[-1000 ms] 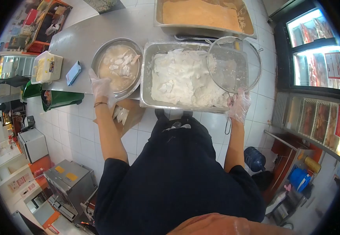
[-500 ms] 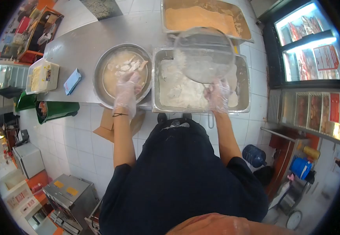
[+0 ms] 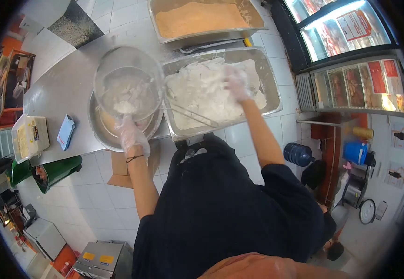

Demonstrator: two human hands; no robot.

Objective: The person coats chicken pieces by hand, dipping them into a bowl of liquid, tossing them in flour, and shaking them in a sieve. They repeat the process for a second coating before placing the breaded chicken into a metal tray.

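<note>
A round wire sieve (image 3: 127, 86) with a few pale floured pieces in it sits over the round metal bowl (image 3: 100, 135) at the left. Its long handle (image 3: 192, 117) sticks out to the right, across the corner of the flour tray. My gloved left hand (image 3: 131, 134) grips the sieve's near rim, above the bowl's front edge. The rectangular steel tray (image 3: 269, 88) holds white flour and coated pieces. My gloved right hand (image 3: 237, 81) presses flat into the flour near the tray's middle, fingers apart and slightly blurred.
A second steel tray of orange breading (image 3: 197, 18) stands behind the flour tray. On the counter's left lie a blue packet (image 3: 65, 131) and a white tub (image 3: 30, 135). Green bins (image 3: 55, 169) hang below. Lit display fridges (image 3: 350, 28) stand at the right, a water bottle (image 3: 297, 153) on the floor.
The sieve went from over the flour tray leftward to over the round bowl. My right hand let go of its handle and went into the flour. My left hand left the bowl and took the sieve's rim.
</note>
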